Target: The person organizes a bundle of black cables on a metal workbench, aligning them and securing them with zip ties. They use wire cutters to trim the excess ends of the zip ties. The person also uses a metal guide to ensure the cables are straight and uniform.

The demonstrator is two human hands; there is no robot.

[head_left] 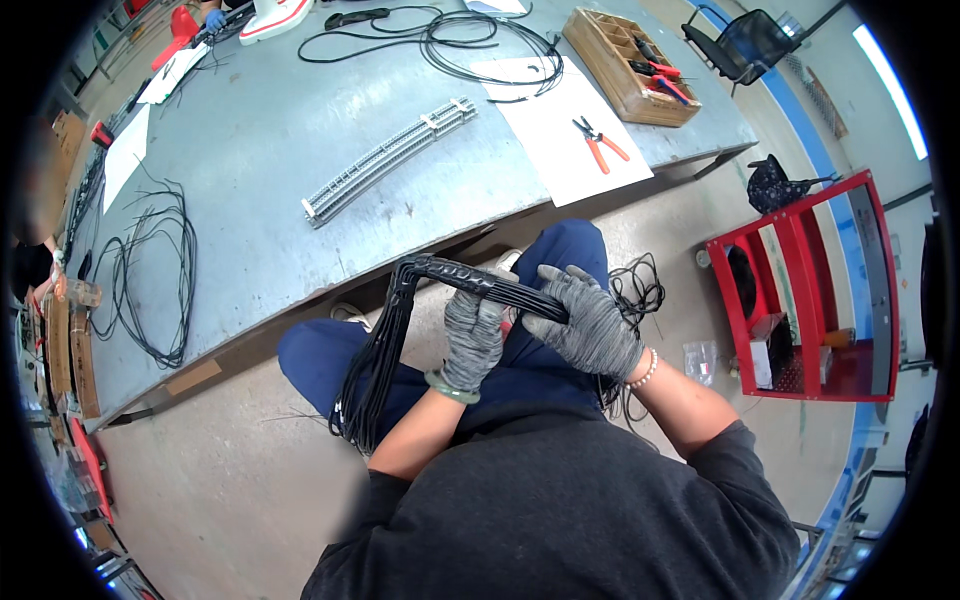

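A thick bundle of black cables lies across my lap, its loose strands hanging down over my left thigh. Where it bends, shiny black tape wraps the bundle. My left hand, in a grey knit glove, is closed around it just right of the taped stretch. Farther right, my right hand, gloved alike, grips the same bundle from above with the fingers wrapped over it. Beyond that hand, more black cable hangs in loops beside my right leg.
The grey table in front bears a terminal block strip, orange-handled wire strippers on white paper, a wooden tool box and coiled black cables. A red cart stands at right. Another person's blue-gloved hand shows at far left.
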